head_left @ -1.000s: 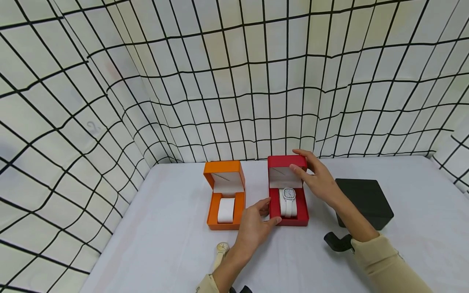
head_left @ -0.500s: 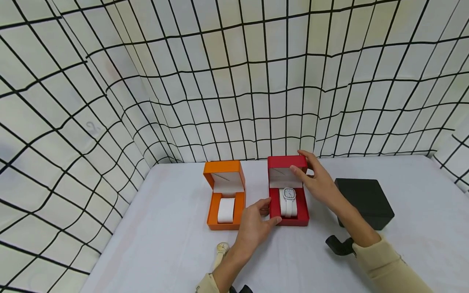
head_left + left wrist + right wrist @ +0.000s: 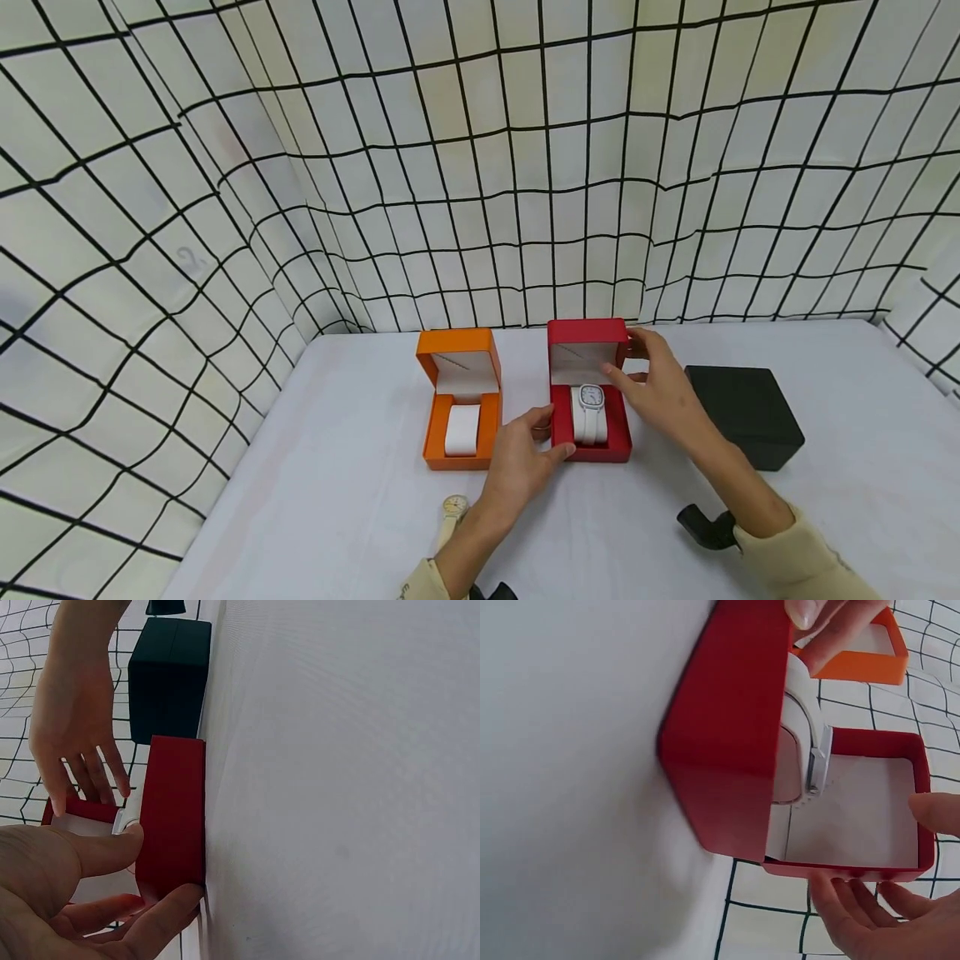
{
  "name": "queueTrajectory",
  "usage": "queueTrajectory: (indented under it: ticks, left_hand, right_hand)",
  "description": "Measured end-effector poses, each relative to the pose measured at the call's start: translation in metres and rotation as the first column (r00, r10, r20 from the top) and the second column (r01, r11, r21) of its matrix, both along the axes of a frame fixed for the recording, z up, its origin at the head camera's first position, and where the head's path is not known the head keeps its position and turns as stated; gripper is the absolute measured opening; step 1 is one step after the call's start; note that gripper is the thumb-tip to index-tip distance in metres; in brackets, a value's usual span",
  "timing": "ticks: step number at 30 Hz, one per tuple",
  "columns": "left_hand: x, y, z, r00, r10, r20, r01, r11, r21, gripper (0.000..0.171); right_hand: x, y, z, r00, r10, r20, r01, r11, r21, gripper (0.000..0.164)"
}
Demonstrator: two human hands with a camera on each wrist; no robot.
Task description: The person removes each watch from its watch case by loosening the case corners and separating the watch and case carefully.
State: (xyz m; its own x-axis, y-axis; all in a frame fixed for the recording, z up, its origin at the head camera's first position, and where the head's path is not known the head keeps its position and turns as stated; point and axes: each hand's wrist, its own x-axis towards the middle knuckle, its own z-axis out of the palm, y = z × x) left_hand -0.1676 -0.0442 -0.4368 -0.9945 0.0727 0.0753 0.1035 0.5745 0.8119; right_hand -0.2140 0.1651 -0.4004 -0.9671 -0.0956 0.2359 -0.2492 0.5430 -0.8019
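Observation:
An open red watch box [image 3: 618,429] stands on the table with its lid [image 3: 587,330] raised. On its cushion sits a white wristwatch [image 3: 591,397] with a pale square face. My left hand [image 3: 521,471] holds the box base, thumb at the front edge and fingers along the left side. At the lid's right side is my right hand [image 3: 663,387]. The right wrist view shows its thumb [image 3: 937,812] at the lid's rim and its fingers [image 3: 836,907] against the lid's side wall, gripping it.
Left of the red box, an open orange watch box [image 3: 437,437] holds a white cushion. A cream wristwatch [image 3: 454,507] lies in front of it, partly behind the left forearm. A dark closed box [image 3: 742,408] stands at the right. Black netting [image 3: 525,192] borders the white table [image 3: 337,467].
My right hand has shifted slightly right and down, its fingers going from the lid's top corner to its right side. The left hand and the boxes stay in place.

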Motion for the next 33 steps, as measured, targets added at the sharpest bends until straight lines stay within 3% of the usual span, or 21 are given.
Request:
queueTrajectory:
  ticks: [12, 24, 33]
  left_hand:
    - [0.0, 0.001, -0.002, 1.0, -0.003, -0.012, 0.003, 1.0, 0.007, 0.057]
    - [0.0, 0.0, -0.002, 1.0, -0.003, -0.016, 0.003, 1.0, 0.004, 0.058]
    - [0.001, -0.002, -0.002, 1.0, -0.01, -0.012, 0.01, 1.0, 0.009, 0.058]
  right_hand:
    - [0.015, 0.001, -0.007, 0.993, -0.111, -0.045, 0.112, 0.993, 0.023, 0.043]
    - [0.017, 0.0, -0.016, 0.984, -0.021, -0.178, 0.026, 0.999, 0.024, 0.023]
    - [0.016, -0.003, -0.023, 0.993, 0.066, -0.099, -0.055, 0.992, 0.112, 0.027]
